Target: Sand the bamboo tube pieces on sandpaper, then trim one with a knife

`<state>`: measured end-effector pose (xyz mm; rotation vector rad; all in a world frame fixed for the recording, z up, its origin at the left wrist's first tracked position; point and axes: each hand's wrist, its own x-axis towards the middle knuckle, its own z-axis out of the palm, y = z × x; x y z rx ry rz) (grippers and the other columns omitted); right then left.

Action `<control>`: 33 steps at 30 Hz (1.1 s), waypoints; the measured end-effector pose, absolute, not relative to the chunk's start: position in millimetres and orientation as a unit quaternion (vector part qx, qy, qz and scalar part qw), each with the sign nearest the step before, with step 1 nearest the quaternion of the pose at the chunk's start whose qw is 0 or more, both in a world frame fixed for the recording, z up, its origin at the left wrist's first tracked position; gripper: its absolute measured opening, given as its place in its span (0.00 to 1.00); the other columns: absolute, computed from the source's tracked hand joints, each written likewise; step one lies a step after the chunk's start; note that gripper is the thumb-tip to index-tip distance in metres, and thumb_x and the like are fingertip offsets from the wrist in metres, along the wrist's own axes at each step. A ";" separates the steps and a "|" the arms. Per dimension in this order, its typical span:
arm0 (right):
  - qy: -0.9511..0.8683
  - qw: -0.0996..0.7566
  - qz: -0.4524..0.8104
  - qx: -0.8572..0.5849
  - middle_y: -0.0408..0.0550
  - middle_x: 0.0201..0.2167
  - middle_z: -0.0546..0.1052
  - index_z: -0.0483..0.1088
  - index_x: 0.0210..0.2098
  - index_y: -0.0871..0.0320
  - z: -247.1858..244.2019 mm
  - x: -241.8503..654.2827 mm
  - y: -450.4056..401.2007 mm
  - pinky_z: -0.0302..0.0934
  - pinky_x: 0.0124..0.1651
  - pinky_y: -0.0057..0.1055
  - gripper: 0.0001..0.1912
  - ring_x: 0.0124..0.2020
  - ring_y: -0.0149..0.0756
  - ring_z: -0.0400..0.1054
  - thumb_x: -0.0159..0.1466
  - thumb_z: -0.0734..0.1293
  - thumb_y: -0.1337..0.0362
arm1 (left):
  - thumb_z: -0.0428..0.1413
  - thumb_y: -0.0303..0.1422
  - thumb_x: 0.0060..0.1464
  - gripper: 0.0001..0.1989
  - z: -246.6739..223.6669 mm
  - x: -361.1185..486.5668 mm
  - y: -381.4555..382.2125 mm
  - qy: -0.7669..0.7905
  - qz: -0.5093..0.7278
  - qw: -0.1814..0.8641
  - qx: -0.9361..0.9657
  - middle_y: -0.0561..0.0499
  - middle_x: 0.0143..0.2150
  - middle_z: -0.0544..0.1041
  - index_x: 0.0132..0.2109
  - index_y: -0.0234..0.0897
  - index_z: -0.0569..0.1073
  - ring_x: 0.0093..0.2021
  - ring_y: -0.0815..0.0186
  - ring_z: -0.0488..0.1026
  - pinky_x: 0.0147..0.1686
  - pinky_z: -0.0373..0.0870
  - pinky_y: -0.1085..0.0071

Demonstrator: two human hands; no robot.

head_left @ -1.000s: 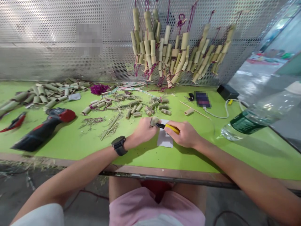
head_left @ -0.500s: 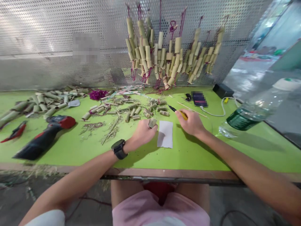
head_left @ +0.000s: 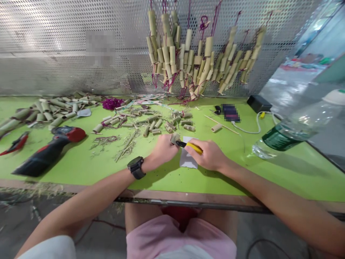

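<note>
My left hand (head_left: 165, 148) is closed round a short bamboo piece (head_left: 175, 138), whose end sticks out past the fingers. In my right hand (head_left: 208, 153) is a yellow utility knife (head_left: 194, 147), its dark tip touching or very close to the bamboo piece. Partly under my right hand, a white paper (head_left: 188, 162) lies on the green table (head_left: 161, 177). A single cut bamboo tube (head_left: 216, 127) rests beyond my right hand, near a thin stick (head_left: 226, 126).
Cut bamboo pieces (head_left: 152, 126) lie beyond my left hand. A power tool (head_left: 51, 149) and red pliers (head_left: 16, 144) are at the left, a bottle (head_left: 285, 135) and phone (head_left: 229, 112) at the right. Strung bamboo (head_left: 196, 68) hangs against the perforated metal panel (head_left: 67, 68).
My right hand has moved left and slightly nearer, bringing the knife to the bamboo piece in my left hand. The bamboo tube beyond my right hand now shows.
</note>
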<state>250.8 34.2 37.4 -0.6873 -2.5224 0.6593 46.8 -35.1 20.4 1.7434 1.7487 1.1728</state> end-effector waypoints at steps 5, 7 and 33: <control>-0.915 0.220 0.212 -0.263 0.48 0.27 0.80 0.77 0.37 0.55 37.6 249.4 29.6 0.48 0.29 0.33 0.23 0.23 0.35 0.66 0.74 0.60 0.46 | 0.52 0.28 0.48 0.11 19.4 46.8 -34.4 0.629 0.417 0.218 0.619 0.57 0.19 0.60 0.23 0.40 0.58 0.23 0.71 0.52 0.24 0.45 0.69; -0.912 0.224 0.197 -0.281 0.48 0.27 0.80 0.79 0.38 0.55 34.6 249.9 33.3 0.48 0.28 0.32 0.24 0.24 0.36 0.67 0.74 0.61 0.45 | 0.52 0.28 0.50 0.13 21.2 48.8 -35.3 0.639 0.415 0.226 0.606 0.57 0.18 0.58 0.23 0.41 0.56 0.22 0.71 0.50 0.23 0.43 0.68; -0.915 0.225 0.236 -0.238 0.45 0.25 0.77 0.77 0.35 0.57 35.1 252.1 38.2 0.49 0.29 0.31 0.24 0.21 0.31 0.63 0.74 0.60 0.47 | 0.53 0.26 0.48 0.09 18.8 44.6 -34.2 0.627 0.429 0.215 0.614 0.56 0.20 0.64 0.24 0.40 0.61 0.23 0.70 0.56 0.24 0.47 0.69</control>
